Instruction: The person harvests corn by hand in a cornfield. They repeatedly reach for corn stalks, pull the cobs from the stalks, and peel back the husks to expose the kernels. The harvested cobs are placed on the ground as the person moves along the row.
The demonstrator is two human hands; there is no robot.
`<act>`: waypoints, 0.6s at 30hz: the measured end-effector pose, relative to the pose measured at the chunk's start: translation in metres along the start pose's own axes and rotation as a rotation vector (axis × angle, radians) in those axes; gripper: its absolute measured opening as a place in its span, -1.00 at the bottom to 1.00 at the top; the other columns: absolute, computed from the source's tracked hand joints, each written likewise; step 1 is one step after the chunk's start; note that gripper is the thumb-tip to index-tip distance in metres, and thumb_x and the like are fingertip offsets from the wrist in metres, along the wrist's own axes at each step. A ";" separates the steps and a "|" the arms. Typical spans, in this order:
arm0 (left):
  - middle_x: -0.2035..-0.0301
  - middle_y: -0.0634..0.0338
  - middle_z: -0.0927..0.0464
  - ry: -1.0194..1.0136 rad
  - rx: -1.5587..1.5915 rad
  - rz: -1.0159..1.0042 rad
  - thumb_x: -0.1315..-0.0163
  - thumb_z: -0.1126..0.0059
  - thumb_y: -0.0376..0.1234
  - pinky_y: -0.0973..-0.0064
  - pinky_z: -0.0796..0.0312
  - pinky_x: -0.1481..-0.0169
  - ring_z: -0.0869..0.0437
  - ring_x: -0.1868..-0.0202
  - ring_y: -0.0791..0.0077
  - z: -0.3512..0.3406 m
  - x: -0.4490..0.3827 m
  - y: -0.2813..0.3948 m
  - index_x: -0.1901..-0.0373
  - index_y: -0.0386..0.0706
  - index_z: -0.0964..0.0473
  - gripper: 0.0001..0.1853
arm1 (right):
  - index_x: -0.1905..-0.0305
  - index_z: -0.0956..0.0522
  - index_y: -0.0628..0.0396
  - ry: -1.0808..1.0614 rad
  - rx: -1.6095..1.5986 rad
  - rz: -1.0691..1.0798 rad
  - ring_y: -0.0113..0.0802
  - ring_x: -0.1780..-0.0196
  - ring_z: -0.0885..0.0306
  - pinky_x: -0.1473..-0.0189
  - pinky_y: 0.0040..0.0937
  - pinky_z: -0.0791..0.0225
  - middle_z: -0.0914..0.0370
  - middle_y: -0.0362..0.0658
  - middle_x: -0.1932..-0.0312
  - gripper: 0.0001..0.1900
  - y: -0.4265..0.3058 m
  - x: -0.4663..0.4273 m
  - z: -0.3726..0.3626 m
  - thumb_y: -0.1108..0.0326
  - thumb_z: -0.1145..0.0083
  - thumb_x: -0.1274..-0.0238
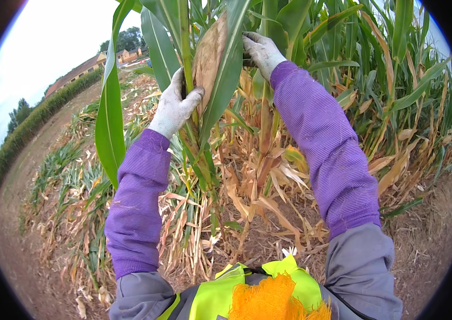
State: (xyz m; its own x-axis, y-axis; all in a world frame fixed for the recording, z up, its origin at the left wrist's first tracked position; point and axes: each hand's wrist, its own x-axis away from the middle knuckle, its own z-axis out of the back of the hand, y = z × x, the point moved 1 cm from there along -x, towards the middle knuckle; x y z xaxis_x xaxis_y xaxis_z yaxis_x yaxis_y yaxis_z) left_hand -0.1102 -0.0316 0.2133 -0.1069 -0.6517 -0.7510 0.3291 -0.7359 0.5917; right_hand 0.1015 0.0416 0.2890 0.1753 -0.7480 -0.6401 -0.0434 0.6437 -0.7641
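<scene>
My left hand [179, 103], in a pale work glove, is closed around a green maize stalk [186, 48] just beside an ear of maize in dry brown husk [210, 60]. The thumb lies against the base of the ear. A long green maize leaf [226, 80] crosses the right side of the ear. To the right of that leaf is my right hand [261, 52], gloved too, raised near the ear's height. Its fingertips are partly hidden behind the leaf, and whether they touch anything cannot be told. Purple sleeves cover both forearms.
Standing maize plants [370, 80] fill the right side. Cut green stalks and dry leaves [78, 192] lie in a row on the left. Dry stalks [250, 188] rise from the ground in front of me. Farther off are a hedge-like green strip [50, 108] and low buildings [78, 74].
</scene>
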 end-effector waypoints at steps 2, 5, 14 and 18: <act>-0.13 -0.13 -0.37 0.014 -0.051 -0.013 -0.16 -0.17 -0.27 0.45 -0.21 -0.28 -0.41 -0.17 0.30 0.000 0.007 0.003 -0.30 -0.41 -0.05 -0.24 | -0.01 -0.48 0.25 -0.058 -0.270 0.012 -0.36 0.28 -0.56 0.22 -0.41 -0.50 -0.57 -0.11 0.24 -0.62 -0.020 -0.002 -0.006 0.13 -0.02 -0.31; -0.02 -0.19 -0.47 0.071 -0.170 -0.041 -0.12 -0.19 -0.21 0.42 -0.32 -0.19 -0.54 -0.07 0.21 -0.006 0.013 0.008 -0.29 -0.42 -0.06 -0.21 | 0.12 -0.53 0.18 -0.053 -0.281 0.005 -0.32 0.40 -0.58 0.31 -0.33 -0.53 -0.59 -0.14 0.36 -0.75 -0.034 -0.021 -0.005 0.22 -0.06 -0.28; 0.10 -0.17 -0.53 0.177 -0.430 -0.090 -0.07 -0.20 -0.17 0.35 -0.42 -0.06 -0.61 0.05 0.12 -0.016 0.034 0.046 -0.21 -0.42 -0.17 -0.25 | 0.14 -0.55 0.16 -0.166 -0.113 0.165 -0.30 0.38 -0.60 0.30 -0.33 -0.52 -0.60 -0.15 0.36 -0.82 -0.080 -0.045 -0.022 0.34 -0.09 -0.21; 0.10 -0.17 -0.51 0.184 -0.570 -0.047 -0.06 -0.19 -0.15 0.31 -0.41 -0.07 -0.59 0.06 0.07 -0.025 0.040 0.062 -0.21 -0.43 -0.16 -0.23 | 0.15 -0.56 0.16 -0.189 -0.080 0.209 -0.29 0.35 -0.60 0.28 -0.34 -0.51 -0.61 -0.14 0.35 -0.82 -0.106 -0.042 -0.029 0.36 -0.10 -0.19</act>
State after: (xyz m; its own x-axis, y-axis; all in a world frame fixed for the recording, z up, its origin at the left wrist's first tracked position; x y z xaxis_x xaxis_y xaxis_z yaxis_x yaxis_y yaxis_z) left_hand -0.0702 -0.0991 0.2127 0.0142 -0.5405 -0.8412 0.7850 -0.5151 0.3442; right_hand 0.0699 0.0000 0.3950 0.3346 -0.5523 -0.7636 -0.1742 0.7600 -0.6261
